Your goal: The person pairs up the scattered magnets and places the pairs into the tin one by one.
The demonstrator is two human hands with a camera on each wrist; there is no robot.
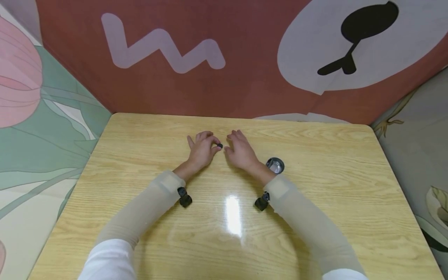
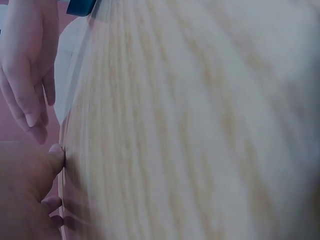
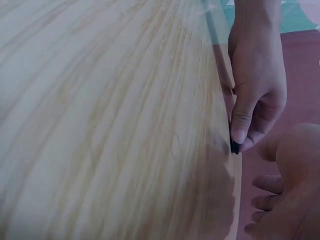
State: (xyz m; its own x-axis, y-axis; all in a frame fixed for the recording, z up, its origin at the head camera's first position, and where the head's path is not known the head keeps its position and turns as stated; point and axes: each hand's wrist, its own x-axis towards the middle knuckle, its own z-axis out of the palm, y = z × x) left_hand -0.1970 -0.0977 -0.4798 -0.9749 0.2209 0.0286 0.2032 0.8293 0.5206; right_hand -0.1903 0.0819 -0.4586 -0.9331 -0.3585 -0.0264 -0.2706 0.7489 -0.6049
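Between thumb and forefinger my left hand [image 1: 202, 151] pinches a small black piece [image 1: 219, 146], close over the far part of the table. The right wrist view shows this black piece [image 3: 234, 146] as a short, dark block at the fingertips; its exact kind I cannot tell. My right hand [image 1: 241, 151] is just to the right of it, fingers extended and holding nothing. Beside the right wrist is a small round dark-rimmed container [image 1: 275, 165] with a shiny, silvery inside, partly hidden by the forearm.
The light wood-grain table [image 1: 196, 241] reaches back to a reddish-brown wall covering [image 1: 245, 93] with a printed pattern. Small black wrist cameras [image 1: 185, 197] are strapped to both sleeves. Glare [image 1: 233, 216] shines on the tabletop between the forearms.
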